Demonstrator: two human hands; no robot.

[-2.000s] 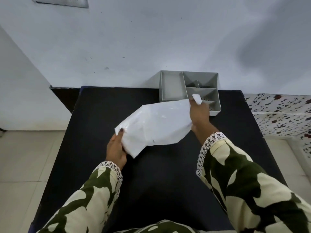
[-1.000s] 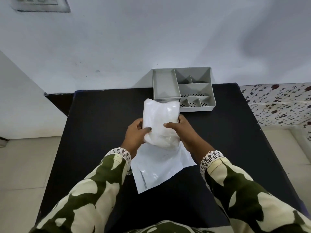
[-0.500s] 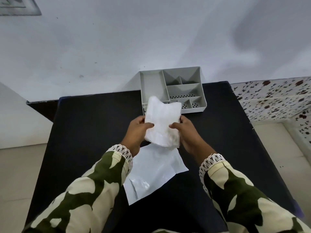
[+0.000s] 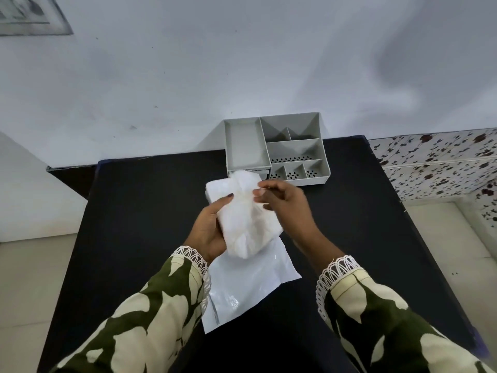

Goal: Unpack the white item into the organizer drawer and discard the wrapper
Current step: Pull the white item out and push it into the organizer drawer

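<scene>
White item (image 4: 246, 216), soft and slack, is gripped by left hand (image 4: 208, 228), right hand (image 4: 282, 201) half-open at its 2 o'clock edge; slippage onto wrapper (image 4: 247, 286) is judged possible.

Two seconds ago I had the big white wrapper (image 4: 250, 289) stretched in the air between both hands; it now lies flat on the black table (image 4: 129, 211), under my forearms. The white item (image 4: 246, 214) is out of it and up in front of me. Half a second ago both hands gripped it at its sides; now only my left hand (image 4: 208, 228) cups it, and my right hand (image 4: 282, 199) has let go of the side, its fingertips picking at the top edge.
</scene>
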